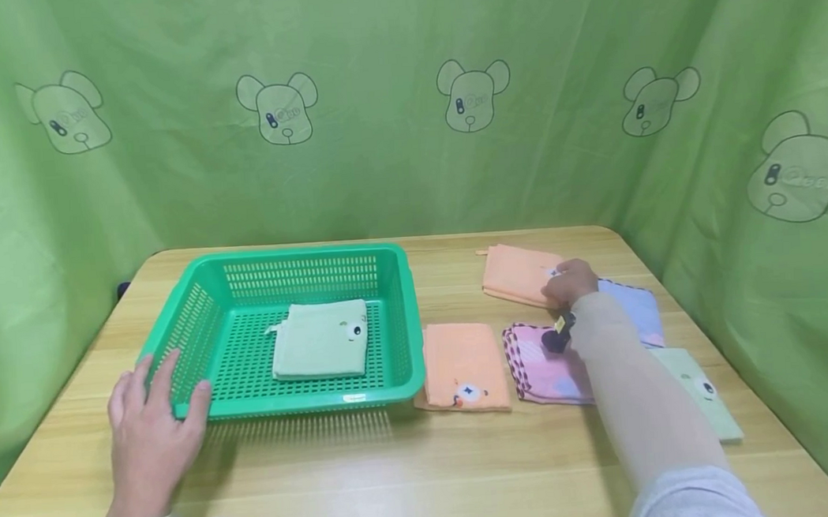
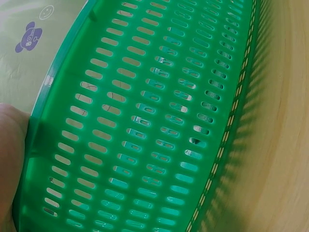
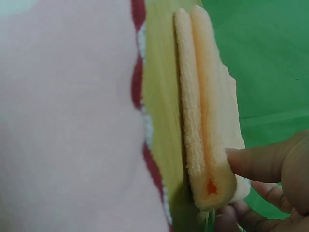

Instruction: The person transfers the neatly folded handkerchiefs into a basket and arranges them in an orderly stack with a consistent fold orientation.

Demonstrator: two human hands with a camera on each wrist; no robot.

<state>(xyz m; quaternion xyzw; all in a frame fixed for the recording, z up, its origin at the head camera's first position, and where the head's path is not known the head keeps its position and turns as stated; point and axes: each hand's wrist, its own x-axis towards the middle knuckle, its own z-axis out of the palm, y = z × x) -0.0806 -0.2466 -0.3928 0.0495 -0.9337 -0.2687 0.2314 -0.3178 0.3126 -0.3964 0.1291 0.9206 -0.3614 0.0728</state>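
1. Orange folded towel [image 1: 510,272]: at table's [image 1: 427,479] far right; right hand [image 1: 574,282] pinches its end, thumb opposing fingers, probably keeping folds together.
2. Left hand [image 1: 156,432]: fingers spread at green basket's [image 1: 288,404] near-left corner, likely steadying it.
3. Second orange towel [image 1: 463,360] lies between basket and pink towel [image 1: 545,373]; right forearm [image 1: 635,387] partly covers the latter.

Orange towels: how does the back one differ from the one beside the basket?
The back orange towel is pinched by the right hand; the front orange towel is untouched. The back towel's face sits toward its right end, the front towel's along its near edge. A loop shows on the back towel, none on the front. Both are folded.
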